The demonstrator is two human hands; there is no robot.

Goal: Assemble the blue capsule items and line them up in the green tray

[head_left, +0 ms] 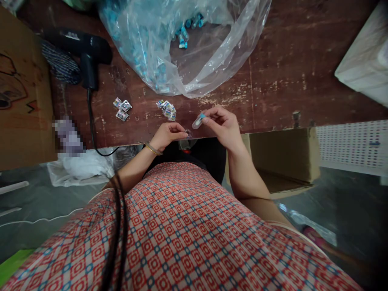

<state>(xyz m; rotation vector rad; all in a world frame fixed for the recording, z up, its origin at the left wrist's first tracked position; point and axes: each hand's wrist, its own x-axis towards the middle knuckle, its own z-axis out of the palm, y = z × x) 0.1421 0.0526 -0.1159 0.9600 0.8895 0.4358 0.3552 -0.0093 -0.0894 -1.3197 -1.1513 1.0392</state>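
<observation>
My right hand (222, 125) pinches a small clear tube with a blue cap (198, 121) between thumb and fingertips, just above the table's front edge. Its clear rounded end points down and to the left. To its left, my left hand (169, 135) has thumb and forefinger pressed together. Something tiny may be at those fingertips, too small to make out. Beyond my left hand lies a small pile of printed sachets (167, 110). A second group of sachets (122, 109) sits farther left. Behind them a large clear plastic bag (209, 81) holds many similar blue-capped tubes (182, 37).
A black hair dryer (91, 52) lies at the back left, its cord hanging over the edge of the worn wooden table (273, 81). A cardboard box (24, 101) stands at far left. Below the table at right are an open carton (279, 157) and a white perforated basket (351, 147).
</observation>
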